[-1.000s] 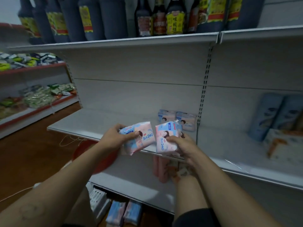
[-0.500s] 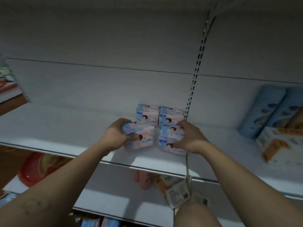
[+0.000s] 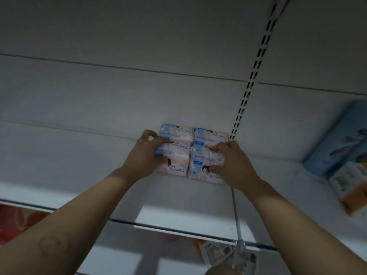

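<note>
— The shelf (image 3: 69, 171)?
— Same white one, seen closer than a second ago.
— The packets?
— They were in the air then. Now the left packet (image 3: 175, 165) and right packet (image 3: 198, 168) lie on it, touching the back pair (image 3: 176, 132) by the wall.
— Hands?
— The left hand (image 3: 145, 157) still clasps the left packet, and the right hand (image 3: 232, 165) the right packet.

A shop aisle: a white metal display shelf (image 3: 69, 175) with a slotted upright (image 3: 251, 82) running up the back panel at upper right. Identical pink-and-blue packs (image 3: 176, 132) are faced in rows at centre, with blue packages (image 3: 337, 139) at the right edge and paper price tags (image 3: 224, 253) hanging at lower centre.
</note>
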{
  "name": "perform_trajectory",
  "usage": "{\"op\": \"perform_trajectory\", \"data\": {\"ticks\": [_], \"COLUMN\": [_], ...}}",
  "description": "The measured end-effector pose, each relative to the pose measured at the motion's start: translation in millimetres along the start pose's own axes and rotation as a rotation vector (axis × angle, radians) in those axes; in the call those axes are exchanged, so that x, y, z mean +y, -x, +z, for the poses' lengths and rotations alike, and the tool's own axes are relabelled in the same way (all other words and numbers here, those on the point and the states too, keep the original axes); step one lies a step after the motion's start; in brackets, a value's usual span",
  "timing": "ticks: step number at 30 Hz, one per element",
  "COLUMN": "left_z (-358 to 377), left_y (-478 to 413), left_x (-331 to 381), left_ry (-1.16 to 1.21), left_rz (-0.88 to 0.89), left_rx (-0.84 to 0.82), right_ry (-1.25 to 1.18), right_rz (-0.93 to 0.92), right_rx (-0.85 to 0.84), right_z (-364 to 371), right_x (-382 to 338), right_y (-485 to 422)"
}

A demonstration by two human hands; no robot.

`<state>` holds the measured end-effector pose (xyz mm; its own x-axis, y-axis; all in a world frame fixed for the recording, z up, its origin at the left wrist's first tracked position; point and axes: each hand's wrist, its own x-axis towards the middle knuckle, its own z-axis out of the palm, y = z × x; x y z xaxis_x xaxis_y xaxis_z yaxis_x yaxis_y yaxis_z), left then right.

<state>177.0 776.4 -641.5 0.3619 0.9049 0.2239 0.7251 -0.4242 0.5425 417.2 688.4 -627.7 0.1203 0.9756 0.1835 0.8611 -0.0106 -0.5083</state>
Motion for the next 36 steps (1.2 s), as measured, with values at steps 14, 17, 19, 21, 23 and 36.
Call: {"op": "perform_trajectory", "data": {"ticks": [14,17,19,21,23,36], "left_z": [9,-1,-13,-26,-40,-62], "left_y": [26,35,50,71,98,249], "left_x": [22,26,23,18,9,-79], "left_ry": [0.102,0.073,0.053,0.017,-0.009,-0.385], "left_rz": [-0.167,-0.199,-0.189,-0.143,-0.121,-0.566], "left_rx": [-0.048,-0.022,-0.008,0.071,0.165,-0.546], "right_ry": [0.153,0.299,0.308,0.254,0.19,0.129], "right_rz": [0.169,0.146,0.056,-0.085,-0.254,-0.05], "right_rx": [-0.058,0.055,0.111,0.152,0.233,-0.789], "right_z": [1,-5,-7,-4,10,194], "right_x": [-16,-29,-49,-79,-111,-168], "right_y": [27,33,38,45,54,158]}}
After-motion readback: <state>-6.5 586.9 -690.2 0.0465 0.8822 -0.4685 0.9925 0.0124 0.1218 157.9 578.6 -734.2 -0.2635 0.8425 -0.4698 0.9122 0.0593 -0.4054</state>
